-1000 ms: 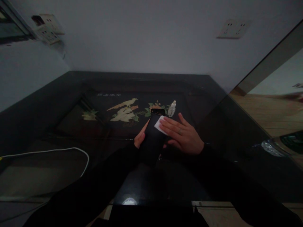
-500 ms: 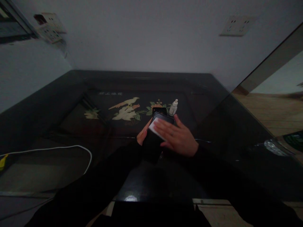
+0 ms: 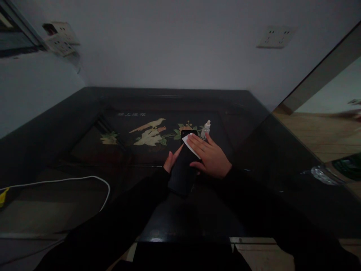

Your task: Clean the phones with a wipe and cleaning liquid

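My left hand (image 3: 171, 161) is wrapped round the left side of a black phone (image 3: 182, 175), which is tilted over the table. My right hand (image 3: 211, 156) holds a folded white cloth (image 3: 187, 139) with its fingers laid along it, pressed against the phone's upper part. The thumb stretches across the phone's face. Just behind the cloth, the top of a second dark device, which looks like a phone (image 3: 184, 132), peeps out; the rest of it is covered. Close beyond my right fingertips stands a small dropper bottle (image 3: 205, 130) with a white top.
The dark glossy table (image 3: 84, 99) bears a bird-and-flower picture (image 3: 149, 131). A white cable (image 3: 84, 177) loops over its left side. At the right lies a clear bottle with a green label (image 3: 348, 166). A wall with sockets (image 3: 275, 37) borders the far edge.
My right hand and the white cloth have slid up towards the phone's top end. The phone has tilted, so more of its dark face shows. The view has shifted slightly.
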Demonstrator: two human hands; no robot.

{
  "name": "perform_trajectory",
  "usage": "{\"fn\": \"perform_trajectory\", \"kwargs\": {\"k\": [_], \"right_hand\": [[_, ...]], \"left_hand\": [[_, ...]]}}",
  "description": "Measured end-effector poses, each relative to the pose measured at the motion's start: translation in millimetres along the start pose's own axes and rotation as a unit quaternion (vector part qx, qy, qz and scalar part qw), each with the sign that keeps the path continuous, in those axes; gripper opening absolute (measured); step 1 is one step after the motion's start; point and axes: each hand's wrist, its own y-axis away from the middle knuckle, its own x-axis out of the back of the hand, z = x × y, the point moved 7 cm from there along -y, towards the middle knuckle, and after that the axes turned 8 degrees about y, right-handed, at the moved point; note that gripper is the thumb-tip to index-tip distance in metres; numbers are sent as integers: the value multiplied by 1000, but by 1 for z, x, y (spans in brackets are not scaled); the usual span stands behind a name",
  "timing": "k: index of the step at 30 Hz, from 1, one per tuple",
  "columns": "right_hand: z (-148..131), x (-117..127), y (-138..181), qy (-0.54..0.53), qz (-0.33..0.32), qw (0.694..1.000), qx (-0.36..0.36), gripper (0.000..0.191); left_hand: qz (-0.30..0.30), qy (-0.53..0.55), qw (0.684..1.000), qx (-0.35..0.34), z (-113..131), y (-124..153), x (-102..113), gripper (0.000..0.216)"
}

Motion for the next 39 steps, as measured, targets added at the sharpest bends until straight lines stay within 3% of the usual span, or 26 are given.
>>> {"fn": "perform_trajectory", "kwargs": {"k": [2, 7, 12, 15, 17, 22, 24, 28, 30, 33, 36, 39], "right_hand": [[-10, -3, -2, -19, -12, 999, 24, 77], [-69, -9, 16, -72, -27, 992, 103, 82], [-97, -8, 39, -54, -11, 985, 164, 76], [-92, -4, 47, -26, 23, 979, 200, 64], [-78, -2, 47, -11, 44, 980, 195, 59], [-39, 5, 38, -3, 53, 995, 84, 72], [-46, 8, 38, -21, 47, 995, 87, 76], [-71, 13, 43, -59, 43, 984, 165, 71], [-68, 15, 41, -63, 55, 980, 178, 66], [-47, 16, 31, -58, 73, 988, 120, 65], [-45, 14, 29, -70, 69, 991, 92, 70], [-67, 14, 34, -90, 64, 981, 158, 71]], "left_hand": [[33, 22, 999, 5, 1, 0, 7, 70], [105, 45, 992, 57, 3, -3, 24, 69], [55, -2, 997, 45, 9, 1, 10, 63], [17, -40, 997, 67, 4, 6, 3, 68], [30, -41, 997, 50, 3, 8, 5, 69], [94, -21, 995, -32, 5, 8, 14, 51], [87, -20, 996, -23, 5, 9, 12, 51], [69, 35, 996, 44, 2, 14, 3, 53], [75, 61, 992, 84, -3, 17, 1, 59], [92, 56, 986, 127, -10, 19, 4, 67], [112, 62, 986, 108, -7, 19, 10, 67], [95, 70, 989, 93, -1, 18, 11, 69]]}}
